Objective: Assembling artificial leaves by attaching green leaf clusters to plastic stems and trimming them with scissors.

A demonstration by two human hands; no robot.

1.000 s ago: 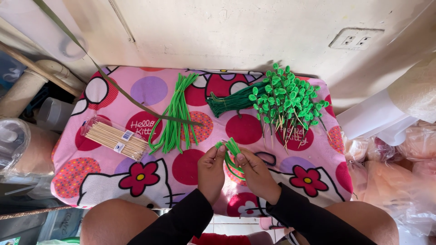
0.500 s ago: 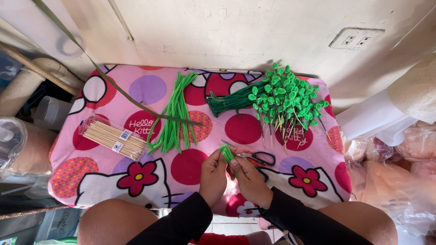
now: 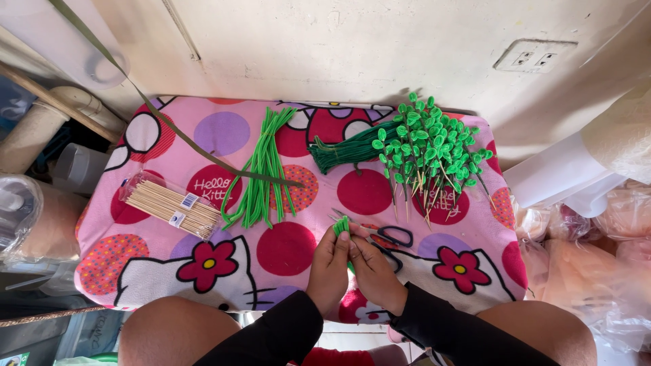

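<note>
Between both hands' fingers point(image 3: 344, 238) stands a bent green pipe cleaner point(image 3: 340, 226).

Low table point(image 3: 156, 271) draped in a pink cloth point(image 3: 475, 285) printed with red and purple dots, flowers and cartoon cat shapes, pushed against a pale cream wall point(image 3: 352, 47). Above the table's far right corner, 1 white wall socket point(image 3: 534, 55). Left of the table, a beige pipe point(image 3: 41, 129) and clear plastic wrapping point(image 3: 17, 210). Right of the table, pinkish plastic bags point(image 3: 610, 264). Bright, even daylight across wall and cloth.
</note>
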